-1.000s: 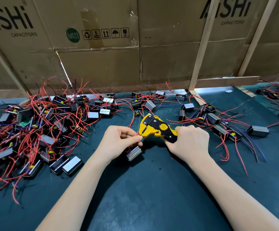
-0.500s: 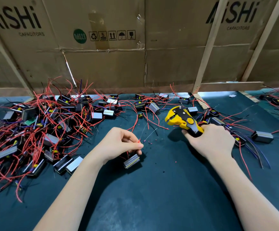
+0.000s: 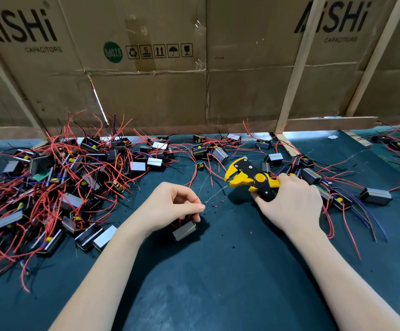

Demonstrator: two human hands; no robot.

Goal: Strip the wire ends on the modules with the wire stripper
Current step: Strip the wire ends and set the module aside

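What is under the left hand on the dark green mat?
Under the left hand lies a small grey-sided module on the dark green mat, with thin red wires pinched in the fingers. The module's top is covered.

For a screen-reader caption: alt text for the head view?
Right hand holds a yellow wire stripper; left hand pinches a red wire above a module on a green mat.

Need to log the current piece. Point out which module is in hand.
The module under the left hand, alone on the mat; the rest lie untouched in piles.
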